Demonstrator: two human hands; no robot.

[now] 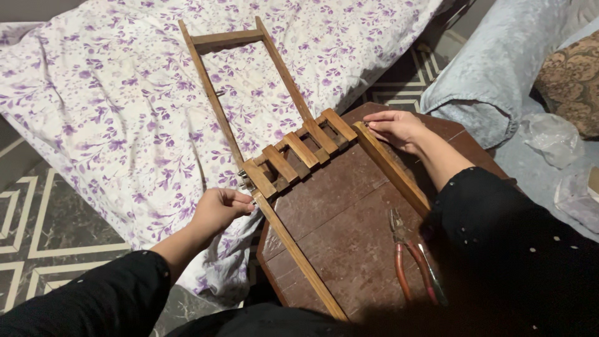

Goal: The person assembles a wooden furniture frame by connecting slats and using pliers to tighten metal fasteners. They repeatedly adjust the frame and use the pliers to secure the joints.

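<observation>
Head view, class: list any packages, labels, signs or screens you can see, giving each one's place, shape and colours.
No labels, signs or screens show.
Clear plastic bag: crumpled, translucent whitish, far right on the grey-blue covering.
Second clear plastic wrap: crumpled, translucent, at the right edge below the first; what it holds cannot be told.

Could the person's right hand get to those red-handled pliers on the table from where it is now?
Probably yes. The pliers lie bare on the brown table, just below the right hand, which rests on a wooden rail. Nothing covers them; only that rail lies between.
</observation>
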